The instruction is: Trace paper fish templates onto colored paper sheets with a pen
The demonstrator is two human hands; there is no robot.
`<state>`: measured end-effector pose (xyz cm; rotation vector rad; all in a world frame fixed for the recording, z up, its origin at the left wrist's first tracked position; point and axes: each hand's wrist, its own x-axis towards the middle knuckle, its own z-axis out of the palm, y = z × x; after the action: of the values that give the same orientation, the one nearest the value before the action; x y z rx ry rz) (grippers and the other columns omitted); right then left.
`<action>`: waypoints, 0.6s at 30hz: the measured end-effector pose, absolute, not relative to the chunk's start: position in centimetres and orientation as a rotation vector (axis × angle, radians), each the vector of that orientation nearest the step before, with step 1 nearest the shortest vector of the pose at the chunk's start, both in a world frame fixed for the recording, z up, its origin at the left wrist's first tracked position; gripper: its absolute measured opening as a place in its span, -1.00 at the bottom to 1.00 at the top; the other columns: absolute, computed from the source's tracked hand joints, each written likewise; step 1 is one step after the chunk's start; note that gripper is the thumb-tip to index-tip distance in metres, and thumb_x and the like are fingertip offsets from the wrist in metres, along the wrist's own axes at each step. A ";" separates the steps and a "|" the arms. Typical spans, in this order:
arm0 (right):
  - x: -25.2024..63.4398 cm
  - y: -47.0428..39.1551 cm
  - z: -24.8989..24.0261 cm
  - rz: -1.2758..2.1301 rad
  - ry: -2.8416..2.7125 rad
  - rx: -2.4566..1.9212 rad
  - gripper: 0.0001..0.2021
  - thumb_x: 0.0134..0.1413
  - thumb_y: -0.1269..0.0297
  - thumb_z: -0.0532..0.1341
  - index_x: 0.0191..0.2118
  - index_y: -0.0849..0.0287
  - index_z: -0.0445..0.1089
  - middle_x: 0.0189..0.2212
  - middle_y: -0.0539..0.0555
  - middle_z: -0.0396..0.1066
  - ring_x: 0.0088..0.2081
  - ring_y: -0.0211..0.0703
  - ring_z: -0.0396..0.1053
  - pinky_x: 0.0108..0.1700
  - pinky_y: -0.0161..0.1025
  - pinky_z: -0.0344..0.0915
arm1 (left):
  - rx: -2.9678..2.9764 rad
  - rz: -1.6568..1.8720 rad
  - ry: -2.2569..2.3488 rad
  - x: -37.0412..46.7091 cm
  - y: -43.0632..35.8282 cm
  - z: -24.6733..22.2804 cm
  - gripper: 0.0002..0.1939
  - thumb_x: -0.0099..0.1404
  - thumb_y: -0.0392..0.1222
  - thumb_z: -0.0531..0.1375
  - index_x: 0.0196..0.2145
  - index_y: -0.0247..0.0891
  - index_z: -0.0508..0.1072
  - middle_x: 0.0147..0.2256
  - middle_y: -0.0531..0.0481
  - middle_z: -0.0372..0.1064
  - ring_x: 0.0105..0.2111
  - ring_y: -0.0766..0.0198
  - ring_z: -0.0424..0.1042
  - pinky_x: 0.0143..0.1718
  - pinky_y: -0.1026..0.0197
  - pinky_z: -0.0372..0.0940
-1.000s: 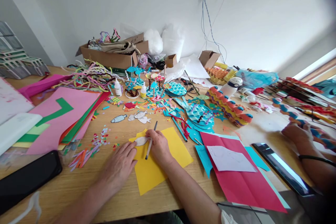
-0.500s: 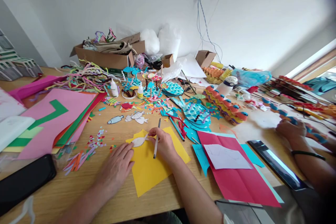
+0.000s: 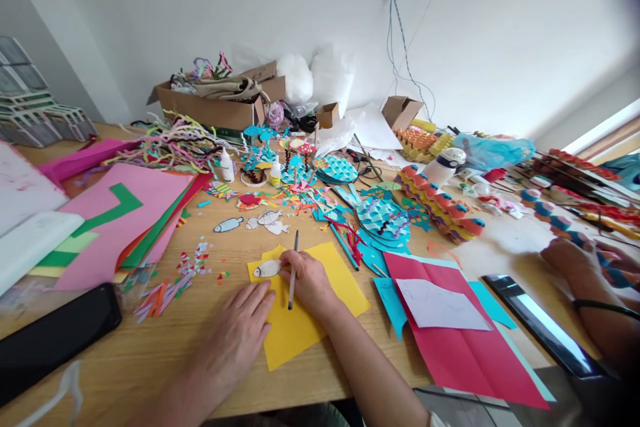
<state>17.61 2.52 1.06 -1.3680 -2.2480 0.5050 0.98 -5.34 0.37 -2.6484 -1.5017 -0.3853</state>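
A small white paper fish lies near the top left of a yellow sheet on the wooden table. My right hand is closed on a pen, its fingertips at the fish's tail. Flat on the sheet's left edge, just below the fish, rests my left hand, fingers stretched out and holding nothing. Other paper fish lie above the sheet, and a grey-blue one is to their left.
Red paper with a white drawing lies to the right, coloured sheets and a black phone to the left. Glue bottles and scraps stand behind. At far right, another person's hand holds a coloured strip.
The camera view has shifted slightly, moving the table items rightward. My right hand has turned the pen a little more upright, and its fingers now cover the fish's tail.
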 end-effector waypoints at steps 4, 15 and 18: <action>17.5 2.5 1.0 0.488 -2.273 -1.359 -0.81 -0.05 0.46 0.21 -0.25 0.12 0.33 -0.34 0.04 0.43 -0.28 -0.18 0.35 -0.26 -0.36 0.20 | -2.650 -0.247 -1.637 1.7 -5.3 1.0 -0.60 0.15 -0.31 0.10 -0.02 -0.32 0.32 0.04 -0.17 0.27 0.01 0.04 0.25 0.01 -0.01 0.20; 17.6 2.8 0.7 0.505 -2.271 -1.347 -0.79 -0.07 0.49 0.21 -0.24 0.15 0.33 -0.32 0.07 0.43 -0.25 -0.18 0.34 -0.23 -0.34 0.21 | -2.634 -0.301 -1.721 1.9 -4.9 0.8 -0.63 0.21 -0.25 0.10 -0.01 -0.26 0.33 0.07 -0.13 0.24 0.00 0.07 0.25 -0.01 -0.01 0.19; 17.5 2.9 0.5 0.510 -2.269 -1.351 -0.80 -0.06 0.49 0.21 -0.25 0.14 0.33 -0.33 0.06 0.42 -0.26 -0.19 0.34 -0.22 -0.35 0.21 | -2.635 -0.309 -1.706 2.0 -4.9 0.8 -0.63 0.21 -0.25 0.09 -0.01 -0.27 0.32 0.08 -0.13 0.23 0.00 0.07 0.25 0.00 -0.01 0.19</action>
<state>17.50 2.91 0.54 -1.3511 -2.2694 0.5100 1.96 -4.93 0.76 -2.6346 -1.7064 -0.3086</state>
